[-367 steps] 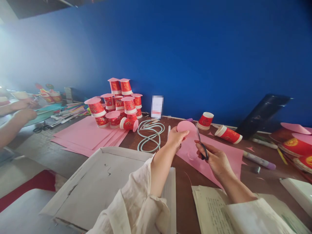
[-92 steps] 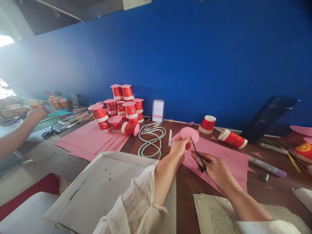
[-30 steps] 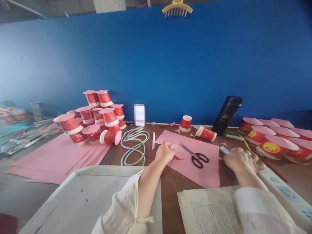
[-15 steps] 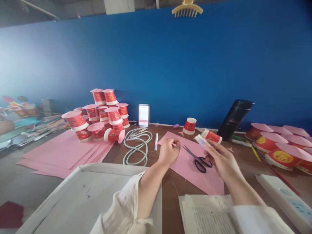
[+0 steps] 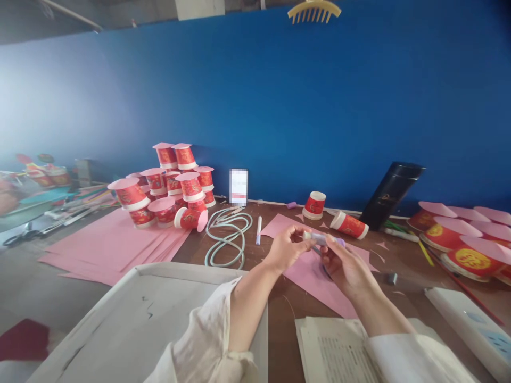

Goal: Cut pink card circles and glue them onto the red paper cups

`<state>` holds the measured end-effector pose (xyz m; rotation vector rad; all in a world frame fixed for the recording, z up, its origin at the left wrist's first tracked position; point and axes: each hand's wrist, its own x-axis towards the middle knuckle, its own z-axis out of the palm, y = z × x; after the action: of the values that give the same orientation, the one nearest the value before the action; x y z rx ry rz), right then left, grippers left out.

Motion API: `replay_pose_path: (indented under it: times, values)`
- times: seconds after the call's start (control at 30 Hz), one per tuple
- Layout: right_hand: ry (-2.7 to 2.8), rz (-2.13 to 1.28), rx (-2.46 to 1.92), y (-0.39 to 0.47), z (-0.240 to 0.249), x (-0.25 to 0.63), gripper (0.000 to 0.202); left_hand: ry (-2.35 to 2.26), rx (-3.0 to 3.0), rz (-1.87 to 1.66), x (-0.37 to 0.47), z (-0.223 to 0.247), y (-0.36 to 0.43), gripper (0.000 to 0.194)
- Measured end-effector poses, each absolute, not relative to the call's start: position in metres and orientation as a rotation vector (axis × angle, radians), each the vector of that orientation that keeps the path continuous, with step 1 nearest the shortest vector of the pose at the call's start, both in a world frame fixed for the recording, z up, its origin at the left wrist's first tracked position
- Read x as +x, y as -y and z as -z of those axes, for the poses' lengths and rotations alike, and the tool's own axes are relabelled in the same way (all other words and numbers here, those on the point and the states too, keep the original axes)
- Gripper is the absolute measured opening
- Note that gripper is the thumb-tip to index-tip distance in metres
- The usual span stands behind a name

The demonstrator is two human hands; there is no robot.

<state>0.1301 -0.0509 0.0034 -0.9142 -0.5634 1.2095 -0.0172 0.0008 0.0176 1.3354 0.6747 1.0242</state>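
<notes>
- What has just changed: half-way through the last 1 second, only the right hand (image 5: 349,266) carried the glue stick (image 5: 317,238), while the left hand (image 5: 288,249) had nothing visible between its fingers. Now 2 hands share it.
- What that means: the cutting tool is out of hand, and the work has shifted to the glue stick, steadied from 2 sides.
- State of the hands: the left pinches the pale end between thumb and fingertips; the right grasps the body from the other side, fingers curled beneath.
- Where it is: held just above the pink sheet (image 5: 305,277), which lies on the brown counter (image 5: 281,330), well short of the blue wall (image 5: 255,101).
- Which way it points: the long axis runs side to side, almost level, dipping slightly to the right. The white end faces left, the purple end right, past the right hand's fingers.
- Beneath the right hand, the scissors (image 5: 326,273) lie on the sheet, mostly covered; I cannot tell from this angle whether the pink disc lies there too.
- Behind the sheet, 1 red cup (image 5: 314,204) stands upright and another cup (image 5: 350,225) lies on its side.
</notes>
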Motion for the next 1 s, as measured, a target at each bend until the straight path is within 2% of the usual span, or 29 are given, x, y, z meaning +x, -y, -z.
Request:
replay_pose_path:
  times: [0.33, 0.47, 0.63, 1.0]
  values:
    - [0.317, -1.33, -0.794, 0.05, -0.008, 0.119, 0.021, -0.726, 1.506, -1.132, -0.017, -0.02, 0.009, 0.027]
    - [0.223, -1.311, -0.778, 0.05, -0.014, 0.127, 0.034, -0.797, 1.395, -1.091, -0.019, -0.021, 0.004, 0.029]
    - [0.261, -1.304, -0.737, 0.053, -0.015, 0.132, 0.022, -0.78, 1.273, -1.068, -0.019, -0.019, -0.001, 0.03]
    - [0.287, -1.237, -0.786, 0.045, -0.003, 0.138, 0.031, -0.794, 1.369, -1.09, -0.019, -0.021, 0.002, 0.031]
